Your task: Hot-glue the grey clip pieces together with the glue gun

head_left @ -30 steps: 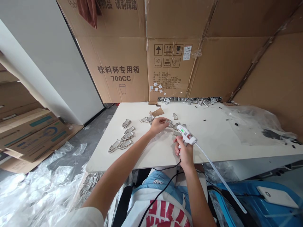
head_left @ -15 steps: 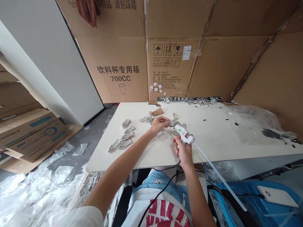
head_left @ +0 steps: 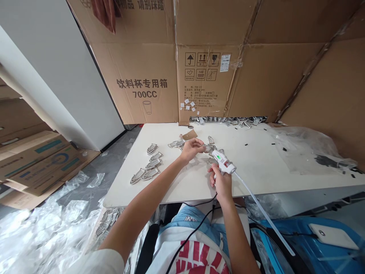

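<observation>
My right hand (head_left: 221,182) is wrapped round the handle of a white hot glue gun (head_left: 224,163), its nose pointing up and left. A long translucent glue stick (head_left: 264,213) sticks out of the gun's rear. Between the fingertips of my left hand (head_left: 192,149) is a small silver metal frame (head_left: 205,148), close to the gun's nozzle. Similar metal frames lie just behind and beside it, partly hidden by the gun. More silver frames (head_left: 146,173) are laid out on the white table (head_left: 176,190) to the left, and a small cluster (head_left: 177,143) sits behind my left hand.
Tall cardboard (head_left: 208,23) walls off the table's back, with a heap of metal pieces (head_left: 228,121) under its edge. A brown card scrap (head_left: 189,134), tiny black bits and a clear plastic bag (head_left: 308,148) lie on the table. A black cable (head_left: 188,236) crosses my lap.
The glue gun has shifted very slightly to the right and down, its nozzle a little away from the held frame. My left hand has hardly moved.
</observation>
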Motion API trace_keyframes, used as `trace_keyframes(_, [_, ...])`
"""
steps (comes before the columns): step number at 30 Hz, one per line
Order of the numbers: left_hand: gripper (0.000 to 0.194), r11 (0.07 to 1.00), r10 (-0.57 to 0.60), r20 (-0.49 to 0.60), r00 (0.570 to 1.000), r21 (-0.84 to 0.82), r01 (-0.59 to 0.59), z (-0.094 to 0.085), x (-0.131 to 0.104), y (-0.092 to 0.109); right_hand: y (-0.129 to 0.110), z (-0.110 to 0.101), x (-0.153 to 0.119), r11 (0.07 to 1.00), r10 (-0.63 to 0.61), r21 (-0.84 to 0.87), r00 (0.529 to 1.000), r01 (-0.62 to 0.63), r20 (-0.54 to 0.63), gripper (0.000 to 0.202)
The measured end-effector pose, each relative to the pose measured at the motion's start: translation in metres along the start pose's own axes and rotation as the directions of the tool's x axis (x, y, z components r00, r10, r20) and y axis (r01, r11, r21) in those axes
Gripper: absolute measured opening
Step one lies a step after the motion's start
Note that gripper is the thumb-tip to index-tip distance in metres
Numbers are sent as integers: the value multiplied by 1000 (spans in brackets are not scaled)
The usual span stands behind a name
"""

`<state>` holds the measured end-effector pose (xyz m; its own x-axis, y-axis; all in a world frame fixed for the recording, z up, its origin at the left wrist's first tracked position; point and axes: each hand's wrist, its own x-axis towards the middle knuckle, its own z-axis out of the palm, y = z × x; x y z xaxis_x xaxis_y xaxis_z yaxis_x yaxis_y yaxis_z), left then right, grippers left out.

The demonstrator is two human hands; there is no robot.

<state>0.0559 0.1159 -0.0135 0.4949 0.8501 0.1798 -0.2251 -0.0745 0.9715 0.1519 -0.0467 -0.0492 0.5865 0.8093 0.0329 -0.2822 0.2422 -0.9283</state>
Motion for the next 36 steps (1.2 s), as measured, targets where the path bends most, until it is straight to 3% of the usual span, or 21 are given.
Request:
trace_keyframes(12, [43,1000,14,-1,1000,-10,-14,1,-1,0,3,1,2,999,29,-19,999,-30,-46,41])
trace_keyframes(36, [39,1000,28,-17,999,11,-28,-1,1,-1,-6,4,-1,999,33,-33,999,-34,-23,39])
